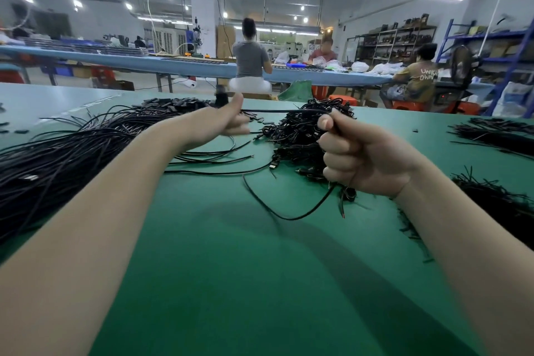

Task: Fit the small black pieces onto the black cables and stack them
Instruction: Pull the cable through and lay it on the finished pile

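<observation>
At frame centre, the right hand and left hand each pinch one cable, fingers curled. It looks thin, light and floppy; grip near the end.

Both forearms bare, no sleeves, watch or gloves; left hand & right hand w/ short, plain nails.

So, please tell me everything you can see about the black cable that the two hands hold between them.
The black cable is thin, with a smooth, plastic-looking jacket. It runs taut and nearly level above the green table from the left hand to the right hand, which grips it in a fist. Below the fist it hangs in a loose curve. A small black piece sits at the left hand's end.
</observation>
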A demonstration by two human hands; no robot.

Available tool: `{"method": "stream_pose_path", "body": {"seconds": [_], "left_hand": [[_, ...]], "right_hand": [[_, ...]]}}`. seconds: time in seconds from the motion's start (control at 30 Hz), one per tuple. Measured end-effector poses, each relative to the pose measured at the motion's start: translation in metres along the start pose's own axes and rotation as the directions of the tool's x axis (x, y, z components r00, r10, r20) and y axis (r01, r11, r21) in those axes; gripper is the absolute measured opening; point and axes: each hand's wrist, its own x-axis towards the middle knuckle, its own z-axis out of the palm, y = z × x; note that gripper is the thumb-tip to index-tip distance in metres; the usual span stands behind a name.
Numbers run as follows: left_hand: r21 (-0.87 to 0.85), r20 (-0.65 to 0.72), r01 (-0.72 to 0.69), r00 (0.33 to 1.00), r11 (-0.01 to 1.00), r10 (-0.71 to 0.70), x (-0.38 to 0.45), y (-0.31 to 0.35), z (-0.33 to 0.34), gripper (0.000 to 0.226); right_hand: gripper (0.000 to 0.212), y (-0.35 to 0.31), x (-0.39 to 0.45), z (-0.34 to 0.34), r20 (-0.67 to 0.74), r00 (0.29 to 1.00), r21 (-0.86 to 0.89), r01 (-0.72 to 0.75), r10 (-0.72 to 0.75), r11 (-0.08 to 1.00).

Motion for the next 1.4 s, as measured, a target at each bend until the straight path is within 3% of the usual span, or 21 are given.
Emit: {"method": "stream_pose_path", "body": {"seconds": [0.07, 0.1, 0.2, 0.27, 0.3, 0.37, 0.43, 0.5, 0.57, 0.63, 0.7, 0.8, 0.9, 0.97, 1.0, 1.07, 1.1, 1.17, 1.23, 1.3, 1.4], "left_hand": [[-0.260, -0.136, -0.089, 0.989, 0.961, 0.055, 0.000, 0.006, -0.001, 0.073], [-0.440, -0.188, -0.155, 0.979, 0.885, 0.078, -0.001, 0.012, -0.004, 0.068], [-0.859, -0.160, -0.258, 0.956, 0.443, 0.247, -0.013, 0.033, -0.016, 0.073], [-0.920, -0.119, -0.256, 0.903, 0.295, 0.413, -0.025, 0.041, -0.023, 0.075], [-0.918, -0.071, -0.245, 0.875, 0.312, 0.478, -0.030, 0.043, -0.026, 0.072], [-0.870, 0.100, -0.195, 0.830, 0.453, 0.549, -0.036, 0.043, -0.032, 0.064], [-0.732, 0.345, -0.110, 0.791, 0.672, 0.505, -0.037, 0.040, -0.034, 0.059], [-0.411, 0.514, -0.037, 0.816, 0.911, 0.265, -0.033, 0.040, -0.024, 0.067], [-0.104, 0.527, 0.056, 0.850, 0.993, 0.007, -0.026, 0.042, -0.006, 0.081], [-0.099, 0.428, 0.087, 0.903, 0.991, -0.037, -0.018, 0.044, 0.011, 0.085], [-0.423, 0.194, 0.001, 0.977, 0.906, 0.090, -0.012, 0.044, 0.015, 0.078], [-0.830, -0.048, -0.178, 0.967, 0.528, 0.251, -0.015, 0.049, 0.001, 0.067], [-0.893, -0.087, -0.256, 0.905, 0.369, 0.416, -0.028, 0.055, -0.012, 0.060], [-0.872, -0.005, -0.236, 0.881, 0.428, 0.474, -0.034, 0.059, -0.013, 0.056], [-0.852, 0.056, -0.214, 0.870, 0.478, 0.490, -0.037, 0.060, -0.013, 0.055], [-0.793, 0.198, -0.168, 0.838, 0.585, 0.509, -0.038, 0.058, -0.014, 0.052], [-0.723, 0.287, -0.147, 0.825, 0.675, 0.486, -0.037, 0.057, -0.013, 0.052], [-0.455, 0.456, -0.096, 0.828, 0.885, 0.325, -0.032, 0.054, -0.005, 0.059], [-0.191, 0.500, 0.005, 0.861, 0.982, 0.093, -0.023, 0.050, 0.011, 0.069], [-0.170, 0.459, 0.096, 0.888, 0.981, -0.007, -0.016, 0.047, 0.026, 0.069], [-0.611, 0.311, 0.091, 0.941, 0.786, 0.133, -0.009, 0.043, 0.029, 0.060]], "right_hand": [[0.025, 0.008, 0.004, 0.007, 0.069, 0.993, -0.067, -0.090, 0.095, 0.994], [0.024, 0.014, 0.007, 0.012, 0.089, 0.985, -0.123, -0.135, 0.146, 0.983], [0.026, 0.036, 0.018, 0.024, 0.067, 0.957, -0.296, -0.250, 0.282, 0.922], [0.035, 0.046, 0.024, 0.026, -0.084, 0.945, -0.470, -0.318, 0.317, 0.823], [0.040, 0.047, 0.025, 0.025, -0.197, 0.941, -0.574, -0.337, 0.274, 0.747], [0.047, 0.041, 0.025, 0.022, -0.406, 0.912, -0.702, -0.348, 0.053, 0.621], [0.053, 0.027, 0.021, 0.015, -0.537, 0.823, -0.708, -0.320, -0.185, 0.630], [0.048, 0.008, 0.016, 0.014, -0.596, 0.726, -0.692, -0.249, -0.342, 0.678], [0.042, -0.008, 0.013, 0.021, -0.555, 0.709, -0.718, -0.143, -0.435, 0.682], [0.037, -0.015, 0.013, 0.033, -0.428, 0.791, -0.687, 0.030, -0.438, 0.726], [0.030, -0.013, 0.015, 0.047, -0.292, 0.886, -0.601, 0.123, -0.360, 0.790], [0.028, 0.004, 0.021, 0.054, -0.160, 0.973, -0.535, 0.055, -0.165, 0.843], [0.031, 0.026, 0.025, 0.046, -0.147, 0.988, -0.498, -0.121, 0.054, 0.859], [0.035, 0.033, 0.024, 0.035, -0.214, 0.965, -0.534, -0.243, 0.149, 0.810], [0.038, 0.034, 0.024, 0.030, -0.297, 0.943, -0.612, -0.311, 0.153, 0.727], [0.049, 0.031, 0.021, 0.020, -0.492, 0.871, -0.770, -0.437, 0.004, 0.466], [0.052, 0.028, 0.019, 0.015, -0.545, 0.828, -0.795, -0.461, -0.131, 0.394], [0.052, 0.019, 0.016, 0.008, -0.592, 0.727, -0.780, -0.408, -0.349, 0.475], [0.047, 0.006, 0.016, 0.013, -0.571, 0.672, -0.791, -0.298, -0.472, 0.534], [0.034, -0.004, 0.020, 0.026, -0.481, 0.675, -0.856, -0.224, -0.559, 0.466], [0.029, -0.005, 0.029, 0.053, -0.342, 0.761, -0.887, -0.069, -0.551, 0.456]]}}
